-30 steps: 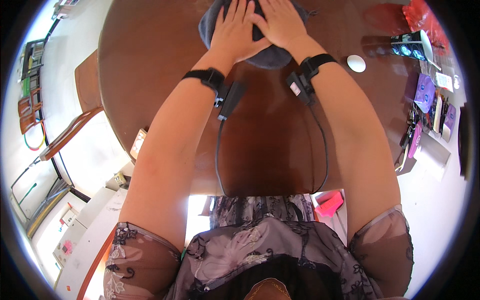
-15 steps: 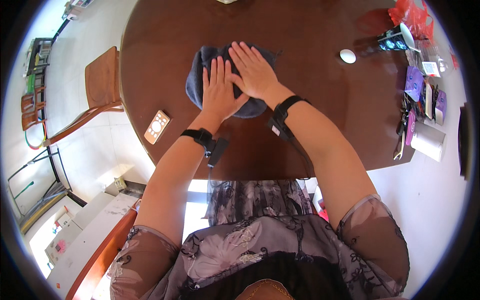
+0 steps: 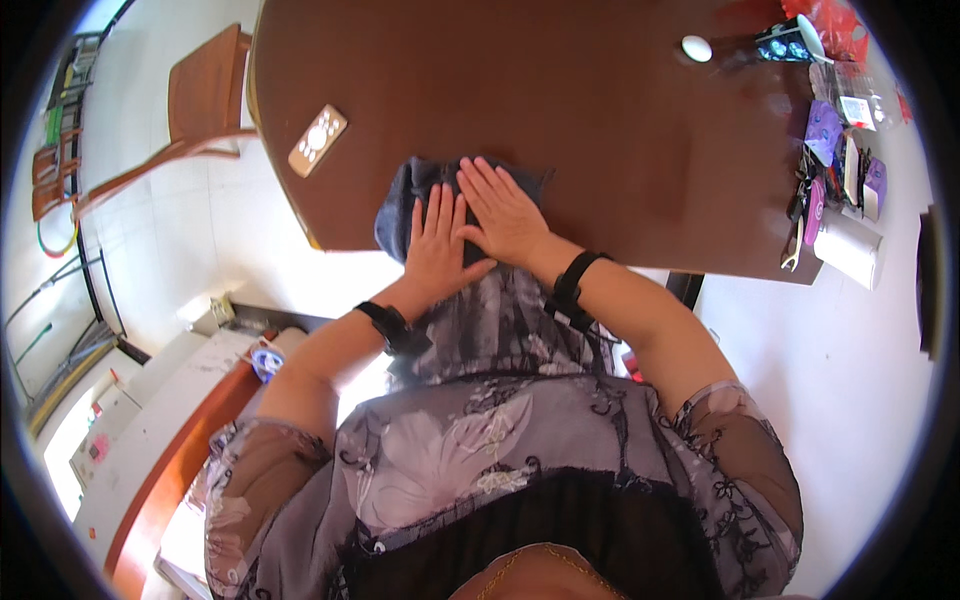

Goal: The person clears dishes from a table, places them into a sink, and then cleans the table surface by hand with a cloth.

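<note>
A dark blue-grey cloth [image 3: 400, 205] lies at the near edge of a round brown wooden table [image 3: 560, 90]. My left hand [image 3: 437, 250] rests flat on the cloth with fingers spread. Beside it, my right hand [image 3: 503, 212] also presses flat on the cloth, fingers apart, overlapping the left hand slightly. Both wrists carry black bands. The cloth is mostly covered by my hands, and only its left and top edges show.
A small tan rectangular device [image 3: 317, 139] lies on the table to the left. A white round object [image 3: 696, 47] sits at the far side. Purple packets, tools and a white roll [image 3: 848, 250] crowd the right edge. A wooden chair [image 3: 200, 100] stands at left.
The cloth and both hands have come from the far middle of the table toward me, down to its near edge. My arms are bent in closer to my body.
</note>
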`<control>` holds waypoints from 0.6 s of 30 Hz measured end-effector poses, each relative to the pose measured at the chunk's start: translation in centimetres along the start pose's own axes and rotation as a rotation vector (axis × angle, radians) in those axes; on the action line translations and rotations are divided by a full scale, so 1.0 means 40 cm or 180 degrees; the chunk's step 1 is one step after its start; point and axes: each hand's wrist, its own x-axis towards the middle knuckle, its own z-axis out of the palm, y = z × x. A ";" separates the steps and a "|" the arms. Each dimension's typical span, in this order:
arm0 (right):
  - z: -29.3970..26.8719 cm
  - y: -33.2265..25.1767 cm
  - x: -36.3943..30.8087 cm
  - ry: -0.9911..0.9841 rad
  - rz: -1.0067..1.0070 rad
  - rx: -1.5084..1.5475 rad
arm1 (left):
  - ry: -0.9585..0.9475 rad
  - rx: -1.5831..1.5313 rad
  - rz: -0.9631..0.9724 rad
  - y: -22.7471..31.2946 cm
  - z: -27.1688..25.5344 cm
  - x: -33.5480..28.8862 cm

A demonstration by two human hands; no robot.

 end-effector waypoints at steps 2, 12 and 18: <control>0.002 0.042 0.010 -0.0031 -0.0028 0.0222 | -0.0001 -0.0080 0.0222 -0.038 -0.012 0.020; -0.011 0.077 0.024 -0.0153 0.0166 -0.0400 | 0.0742 0.0325 -0.0226 -0.192 -0.041 0.146; 0.038 -0.004 -0.058 -0.0208 -0.0882 -0.0453 | 0.0695 0.0224 -0.0100 -0.177 -0.072 0.009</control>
